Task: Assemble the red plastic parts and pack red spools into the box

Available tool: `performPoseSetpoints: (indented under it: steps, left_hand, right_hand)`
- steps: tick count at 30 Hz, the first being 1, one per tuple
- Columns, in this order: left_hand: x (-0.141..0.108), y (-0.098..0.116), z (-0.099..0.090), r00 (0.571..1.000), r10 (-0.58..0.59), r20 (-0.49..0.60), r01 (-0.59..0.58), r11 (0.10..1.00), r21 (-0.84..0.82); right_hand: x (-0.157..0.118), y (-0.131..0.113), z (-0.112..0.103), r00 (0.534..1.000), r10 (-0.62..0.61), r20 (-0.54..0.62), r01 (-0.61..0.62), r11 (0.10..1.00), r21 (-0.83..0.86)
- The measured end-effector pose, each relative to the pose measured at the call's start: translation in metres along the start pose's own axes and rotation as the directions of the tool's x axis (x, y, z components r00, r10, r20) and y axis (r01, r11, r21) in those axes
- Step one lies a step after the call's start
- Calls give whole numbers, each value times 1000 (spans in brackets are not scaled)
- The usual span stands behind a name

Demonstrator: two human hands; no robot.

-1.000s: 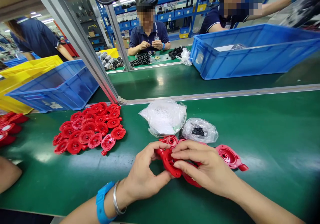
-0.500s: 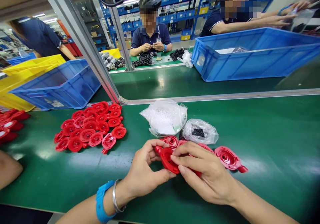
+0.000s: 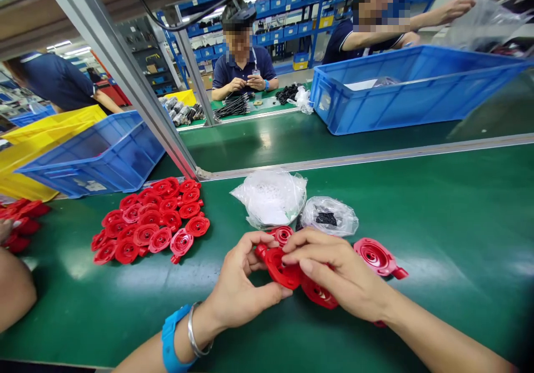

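My left hand (image 3: 237,284) is closed around the rim of a red plastic housing (image 3: 276,262), a round cup-like part with a short spout, tilted so that its hollow side shows. My right hand (image 3: 348,275) has its fingers pressed together inside that hollow; whatever they pinch, if anything, is hidden. Under the right hand lies another red housing (image 3: 319,296), partly covered. One more red housing (image 3: 377,257) rests on the table to the right, and another red piece (image 3: 282,234) shows just behind the held one.
Clear bags with white bits (image 3: 271,198) and small black parts (image 3: 329,217) lie beyond my hands. A pile of red housings (image 3: 146,234) is at left. Blue bins (image 3: 392,109) and a metal post (image 3: 137,84) stand behind. Co-workers are across the bench and at left.
My right fingers have shifted slightly within the held housing, and the housing under that hand shows more. The view has tilted a little. Across the bench, a co-worker's arm has lifted a clear bag.
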State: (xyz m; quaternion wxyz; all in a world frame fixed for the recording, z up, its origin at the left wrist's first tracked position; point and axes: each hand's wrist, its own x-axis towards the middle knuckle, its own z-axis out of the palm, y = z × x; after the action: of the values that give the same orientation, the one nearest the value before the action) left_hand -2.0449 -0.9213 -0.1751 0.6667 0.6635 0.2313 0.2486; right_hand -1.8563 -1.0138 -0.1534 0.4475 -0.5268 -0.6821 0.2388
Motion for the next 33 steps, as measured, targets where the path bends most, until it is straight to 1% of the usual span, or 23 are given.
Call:
performPoseSetpoints:
  steps: [1,2,3,4,5,6,8,10,11,12,13,14,15,17,19,21,22,23,25,26,28,31,33]
  left_hand:
    - [3,2,-5,999,42,10,-43,997,65]
    - [8,3,-11,995,100,10,-100,980,169]
    - [12,5,-20,986,164,0,-156,939,306]
    - [18,6,-31,973,228,-19,-194,866,461]
    - [23,7,-44,959,282,-38,-201,764,613]
    - [28,8,-58,949,310,-55,-170,651,740]
    - [35,8,-84,950,297,-99,-36,418,908]
    - [37,8,-104,958,235,-166,117,208,971]
    - [37,8,-110,957,212,-198,174,127,977]
    - [36,9,-112,954,205,-220,210,71,975]
    - [36,9,-111,952,208,-224,220,44,975]
    - [35,10,-107,952,222,-213,208,46,977]
    - [36,10,-100,952,241,-187,176,68,982]
    - [37,10,-82,954,275,-119,80,148,986]
    - [40,7,-60,957,290,-34,-37,238,971]
    - [41,2,-38,958,279,64,-154,316,936]
    - [41,0,-28,958,261,117,-205,343,917]
    - [41,-2,-18,955,238,174,-253,357,899]
    - [40,-6,-5,945,191,265,-318,348,882]
    - [39,-8,0,941,170,291,-333,335,881]
    - [37,-12,4,943,150,296,-330,324,887]
    - [32,-16,1,950,156,272,-310,348,885]
    - [27,-17,-2,948,148,282,-317,359,878]
  right_hand:
    - [0,2,-4,999,20,-42,-20,1000,-4]
    - [0,5,-10,995,23,-102,-27,999,-37]
    - [0,9,-16,984,12,-176,-31,994,-101]
    - [0,13,-22,969,-8,-248,-41,981,-190]
    - [0,18,-29,949,-39,-314,-59,953,-296]
    - [1,25,-36,928,-75,-365,-87,910,-406]
    - [1,42,-50,906,-111,-409,-169,790,-589]
    - [0,61,-61,924,-62,-377,-241,672,-700]
    - [0,69,-64,938,-15,-346,-260,629,-732]
    - [0,76,-67,949,30,-314,-268,601,-753]
    - [1,80,-67,955,60,-290,-268,590,-761]
    - [3,82,-66,959,72,-274,-261,599,-757]
    - [6,81,-64,962,68,-263,-247,622,-743]
    - [16,75,-54,973,41,-227,-193,684,-704]
    - [31,65,-42,989,38,-145,-127,721,-681]
    - [48,57,-28,997,78,-16,-67,707,-704]
    - [57,55,-22,992,116,54,-41,688,-725]
    - [66,54,-16,980,162,118,-20,665,-747]
    - [82,54,-7,946,249,206,8,620,-784]
    - [89,55,-3,934,278,225,12,603,-797]
    - [100,59,2,923,305,234,15,581,-814]
    - [110,63,7,918,325,226,7,558,-830]
    - [111,63,9,913,344,218,-7,549,-836]
